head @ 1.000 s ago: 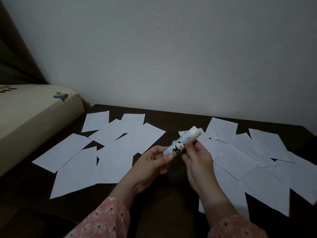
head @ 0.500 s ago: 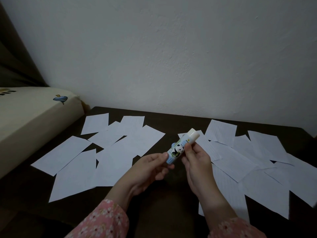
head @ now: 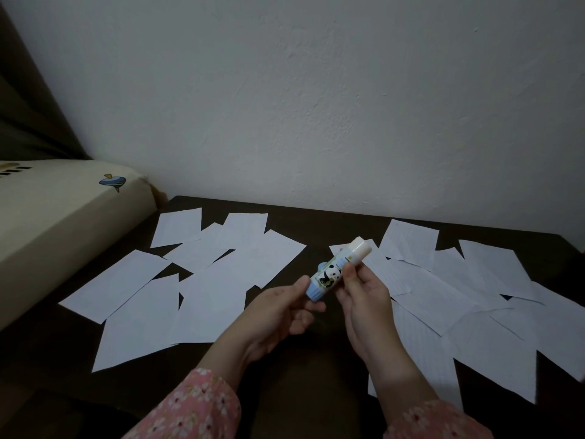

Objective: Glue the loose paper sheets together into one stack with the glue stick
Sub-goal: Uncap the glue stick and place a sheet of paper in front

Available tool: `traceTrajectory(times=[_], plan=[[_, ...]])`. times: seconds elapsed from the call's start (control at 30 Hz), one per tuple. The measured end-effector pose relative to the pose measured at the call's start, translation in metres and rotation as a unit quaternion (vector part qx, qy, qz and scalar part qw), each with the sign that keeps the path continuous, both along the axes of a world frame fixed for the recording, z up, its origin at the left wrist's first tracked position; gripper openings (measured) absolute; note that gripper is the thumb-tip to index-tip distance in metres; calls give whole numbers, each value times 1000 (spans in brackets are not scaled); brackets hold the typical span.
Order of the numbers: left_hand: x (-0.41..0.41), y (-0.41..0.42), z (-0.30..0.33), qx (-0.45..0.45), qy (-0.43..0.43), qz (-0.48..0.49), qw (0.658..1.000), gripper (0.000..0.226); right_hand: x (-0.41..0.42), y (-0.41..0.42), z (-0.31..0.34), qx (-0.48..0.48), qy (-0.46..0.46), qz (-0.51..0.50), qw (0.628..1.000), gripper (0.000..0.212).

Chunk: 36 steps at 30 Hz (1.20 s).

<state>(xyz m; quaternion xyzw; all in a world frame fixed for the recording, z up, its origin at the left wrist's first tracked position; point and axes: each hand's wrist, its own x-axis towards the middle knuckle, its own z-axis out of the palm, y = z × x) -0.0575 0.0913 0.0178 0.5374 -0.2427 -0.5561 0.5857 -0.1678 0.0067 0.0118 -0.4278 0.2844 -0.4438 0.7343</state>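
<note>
Glue stick point(head: 336, 270) is held tilted above the tabletop point(head: 316, 369), little changed in half a second; base pinched by left hand point(head: 278, 315), barrel by right hand point(head: 364, 299). Cap is judged still on; paper sheets point(head: 221, 280) lie unglued.

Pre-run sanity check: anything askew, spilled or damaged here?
No damage or spills visible. The paper sheets lie scattered at mixed angles, overlapping, in two loose groups on the dark table, which suits an unstarted stack. The glue stick is off the table, cap on, with left hand and right hand gripping it.
</note>
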Motion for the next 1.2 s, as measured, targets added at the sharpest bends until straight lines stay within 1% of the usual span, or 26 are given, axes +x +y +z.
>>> traceTrajectory(times=[0.03,0.13,0.2,0.3,0.4,0.43,0.53,0.67,0.77,0.9,1.0,1.1,1.2], plan=[[1,0,-1,-11,-3,3,1000,39,0,0,0,-1,3,-1,1000,27],[2,0,-3,-45,-27,16,998,33,1,-1,-1,6,-1,-1,1000,17],[2,0,-3,-50,-28,37,998,39,1,0,0,10,-7,1,1000,15],[2,0,-4,-49,-21,33,998,44,2,0,1,6,-10,-4,1000,17],[2,0,-2,-28,-12,9,999,43,1,0,1,5,-9,0,1000,30],[1,0,-1,-16,-11,5,1000,41,0,0,1,5,-7,3,1000,31],[1,1,0,-15,-12,1,1000,37,1,-1,-1,3,5,2,1000,20],[3,1,-5,-43,-54,17,997,29,2,1,2,4,2,-3,1000,16],[5,1,-6,-47,-58,41,996,36,3,2,3,2,7,-7,1000,12],[7,2,-5,-43,-47,27,998,35,6,2,3,3,6,-8,1000,12],[8,3,-4,-37,-35,21,998,35,8,4,4,2,9,5,1000,16],[11,5,-7,-41,-71,17,996,30,10,5,3,0,15,16,1000,15],[15,6,-7,-51,-91,35,994,35,13,5,4,-5,14,19,1000,13]])
